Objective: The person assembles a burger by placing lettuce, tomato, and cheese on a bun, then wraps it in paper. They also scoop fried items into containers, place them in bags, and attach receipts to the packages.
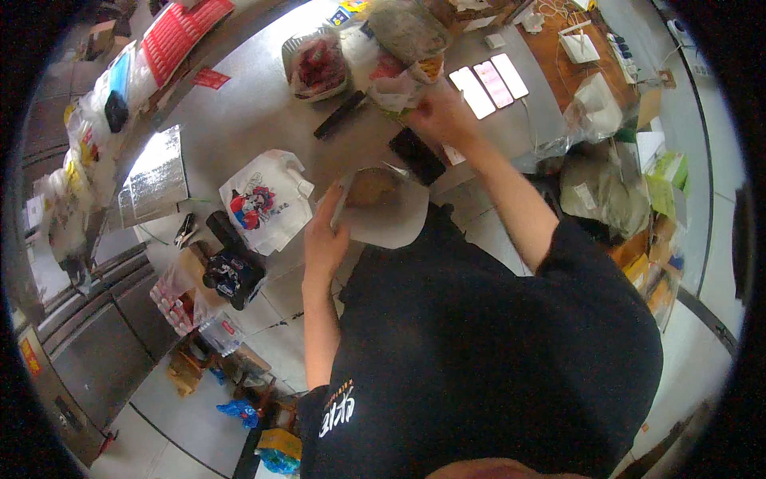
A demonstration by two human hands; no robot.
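Observation:
My left hand (325, 239) grips the left side of an open white food container (408, 219) near my body. Brownish food (375, 191) lies inside it, blurred. My right hand (443, 116) is at the near edge of a plastic-lined basket (391, 100) holding small packets. Its fingers are curled; what they hold, if anything, I cannot make out. Left of that basket stands another lined basket (317, 68) with dark red packets. A white bag (267, 199) printed with a colourful cartoon figure lies left of my left hand.
Three lit phones (488, 86) lie at the right of the metal table (239, 112). A dark phone-like slab (416, 156) and a black bar (339, 116) lie nearer. A silver insulated bag (152, 176) sits at the left. A white router (578, 46) and cables occupy the far right.

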